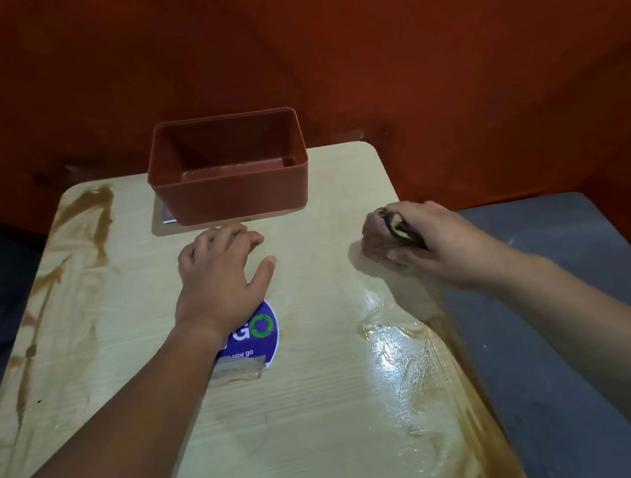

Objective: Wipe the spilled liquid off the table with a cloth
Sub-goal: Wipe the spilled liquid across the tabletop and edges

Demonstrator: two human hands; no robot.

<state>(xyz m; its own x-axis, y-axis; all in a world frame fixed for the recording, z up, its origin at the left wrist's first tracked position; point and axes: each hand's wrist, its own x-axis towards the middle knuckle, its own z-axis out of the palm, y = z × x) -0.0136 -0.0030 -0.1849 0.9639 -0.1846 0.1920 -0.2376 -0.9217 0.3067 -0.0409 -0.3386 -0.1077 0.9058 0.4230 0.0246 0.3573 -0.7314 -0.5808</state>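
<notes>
Mid-wipe: the right hand (434,238) clutches a balled cloth (378,242) against the desk (324,413); the left hand (220,272) rests open, empty. Brown spill (450,392) nearer the person awaits the next pass.

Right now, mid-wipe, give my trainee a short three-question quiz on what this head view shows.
1. True or false: the left hand holds the cloth.
2. Multiple choice: where do brown streaks of liquid remain away from the cloth? A) along the table's left edge B) inside the brown plastic bin C) on the round blue sticker
3. Fill in: the right hand presses the bunched cloth near the table's ____ edge.

Key: 1. False; the right hand's grip is closed on the cloth, and the left hand rests flat on the table. 2. A. 3. right.
</notes>
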